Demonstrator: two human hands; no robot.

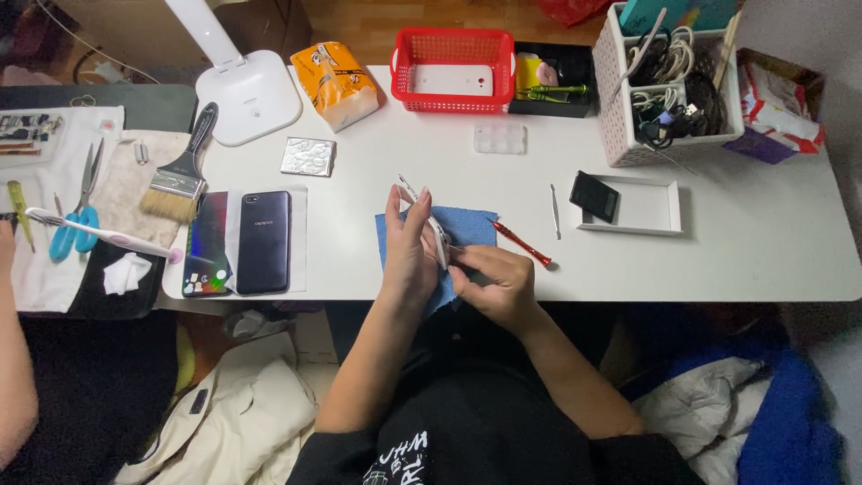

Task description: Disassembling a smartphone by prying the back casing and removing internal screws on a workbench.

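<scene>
**Slim white device held on edge over a blue cloth**

The left hand (409, 251) holds a thin white device (429, 224) standing on its long edge, fingers (395, 208) extended flat along its side. Its long axis runs from the near worktop edge up and to the left, away from the person, with the far end at the upper left. The right hand (494, 283) is curled at the device's near end, fingertips pinched against it; whether it holds a small tool cannot be told. Both sit above a blue cloth (467, 224) near the front edge of the white worktop (718, 260).

Just right of the cloth lies a red-handled screwdriver (521, 244), then a slim white pry tool (555, 211) and a white tray (660, 211) with a black part (594, 196). To the left lie a dark phone (263, 241) and a paintbrush (184, 171). A red basket (453, 67) stands at the far edge.
</scene>
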